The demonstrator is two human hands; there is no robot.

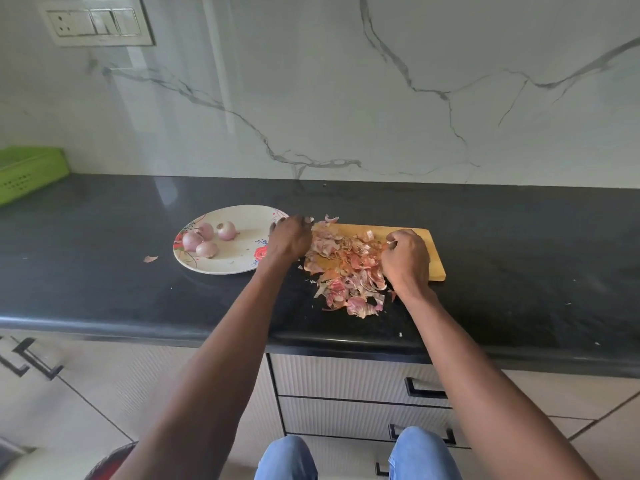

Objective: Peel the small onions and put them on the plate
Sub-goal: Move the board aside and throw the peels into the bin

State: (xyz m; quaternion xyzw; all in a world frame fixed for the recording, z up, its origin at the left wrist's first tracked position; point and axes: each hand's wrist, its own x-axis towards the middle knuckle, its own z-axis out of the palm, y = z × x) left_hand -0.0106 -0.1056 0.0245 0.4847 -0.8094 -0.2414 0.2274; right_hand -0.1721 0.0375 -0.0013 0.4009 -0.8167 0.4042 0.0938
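Note:
Several peeled small onions (pixel 227 231) lie on the left half of a white flowered plate (pixel 235 266). To its right a heap of pink and orange onion peels (pixel 346 268) covers the left part of a wooden cutting board (pixel 427 237) and spills onto the counter in front. My left hand (pixel 289 237) rests palm down at the heap's left edge, over the plate's right rim, its fingers bent and hidden. My right hand (pixel 405 258) sits on the board at the heap's right side, fingers curled inward with something small and shiny at the fingertips. What either hand holds is hidden.
The black counter (pixel 104 271) runs to a marble wall. A green basket (pixel 27 174) stands at the far left. One stray peel (pixel 150 259) lies left of the plate. Drawers with black handles (pixel 424 389) are below, and my knees in jeans (pixel 287 459).

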